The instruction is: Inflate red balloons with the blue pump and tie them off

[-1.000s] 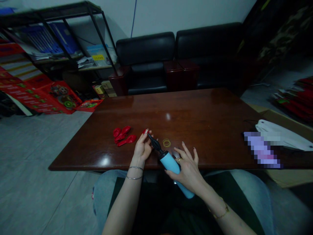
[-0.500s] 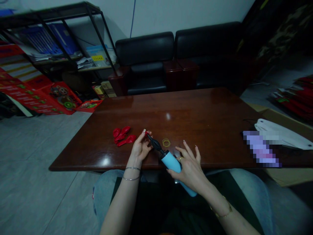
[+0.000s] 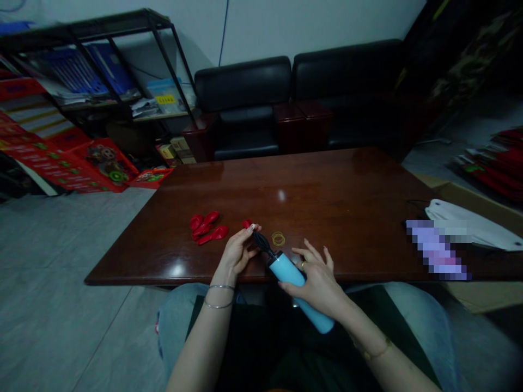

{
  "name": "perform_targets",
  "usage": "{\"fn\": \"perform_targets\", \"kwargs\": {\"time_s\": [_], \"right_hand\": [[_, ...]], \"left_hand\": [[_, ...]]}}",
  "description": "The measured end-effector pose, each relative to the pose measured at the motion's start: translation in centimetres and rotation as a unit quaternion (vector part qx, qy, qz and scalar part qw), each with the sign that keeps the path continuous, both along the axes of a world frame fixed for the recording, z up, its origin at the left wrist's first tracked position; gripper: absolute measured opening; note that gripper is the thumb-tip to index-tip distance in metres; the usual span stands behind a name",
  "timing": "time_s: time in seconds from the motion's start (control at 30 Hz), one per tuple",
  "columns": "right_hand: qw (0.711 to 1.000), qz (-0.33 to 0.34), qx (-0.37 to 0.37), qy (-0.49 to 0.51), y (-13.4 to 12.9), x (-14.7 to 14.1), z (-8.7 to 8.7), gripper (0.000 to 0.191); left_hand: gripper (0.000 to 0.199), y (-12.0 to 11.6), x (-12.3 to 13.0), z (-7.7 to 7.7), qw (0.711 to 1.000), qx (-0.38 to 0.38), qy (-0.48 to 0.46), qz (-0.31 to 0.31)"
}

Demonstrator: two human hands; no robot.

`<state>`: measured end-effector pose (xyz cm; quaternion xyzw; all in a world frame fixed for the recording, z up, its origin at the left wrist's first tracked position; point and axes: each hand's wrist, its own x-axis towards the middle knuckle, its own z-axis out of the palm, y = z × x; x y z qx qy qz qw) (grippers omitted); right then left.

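My left hand (image 3: 238, 249) pinches a limp red balloon (image 3: 247, 224) at the black ribbed nozzle of a balloon pump (image 3: 288, 268). Fingers cover the spot where balloon and nozzle meet. The pump's light blue barrel slants down toward my lap. Around that barrel, my right hand (image 3: 316, 277) has its thumb on the near side and the palm against it, with several fingers stretched out past it. Several more red balloons (image 3: 207, 226) lie flat on the table, left of my left hand. Thin yellow rubber bands (image 3: 278, 239) lie just beyond the pump.
The brown wooden table (image 3: 310, 185) has its front edge at my knees. At its right lie a blurred-out purple item (image 3: 437, 250) and a white pouch-like thing (image 3: 474, 223), near a cardboard box (image 3: 486, 201). Black sofas (image 3: 245, 84) stand behind; a shelf (image 3: 159, 54) and red boxes (image 3: 106, 163) are left.
My left hand has shifted slightly right along the nozzle, and more of the red balloon shows beyond its fingertips. The pump's lower end has swung a little down and right.
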<state>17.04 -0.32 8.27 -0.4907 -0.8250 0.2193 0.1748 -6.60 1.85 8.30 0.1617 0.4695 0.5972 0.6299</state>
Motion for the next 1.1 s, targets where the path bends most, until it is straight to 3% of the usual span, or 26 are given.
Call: {"fn": "perform_targets", "kwargs": {"time_s": [0.2, 0.37, 0.53, 0.73, 0.87, 1.1], "right_hand": [[0.999, -0.033, 0.007, 0.002, -0.2, -1.0, -0.2, 0.043], [0.998, -0.037, 0.052, 0.013, -0.2, -1.3, -0.2, 0.041], [0.995, -0.04, 0.09, 0.029, 0.1, -1.6, -0.6, 0.039], [0.989, -0.064, 0.131, 0.03, 0.1, -2.5, -0.2, 0.036], [0.987, -0.079, 0.138, 0.03, 0.0, -3.5, -0.1, 0.035], [0.977, -0.102, 0.185, 0.028, -0.2, -4.8, -0.4, 0.037]], "left_hand": [[0.027, 1.2, 1.0, 0.7, 0.997, -0.033, -0.051, 0.052], [0.033, 1.9, 2.5, 0.8, 0.995, -0.006, -0.001, 0.095], [0.038, 1.9, 3.4, 0.2, 0.995, 0.035, 0.022, 0.09], [0.028, 3.1, 3.8, 0.1, 0.972, 0.1, 0.158, 0.144], [0.025, 3.6, 4.7, 0.1, 0.964, 0.1, 0.165, 0.182], [0.032, 3.9, 5.9, 0.7, 0.967, 0.133, 0.168, 0.135]]}}
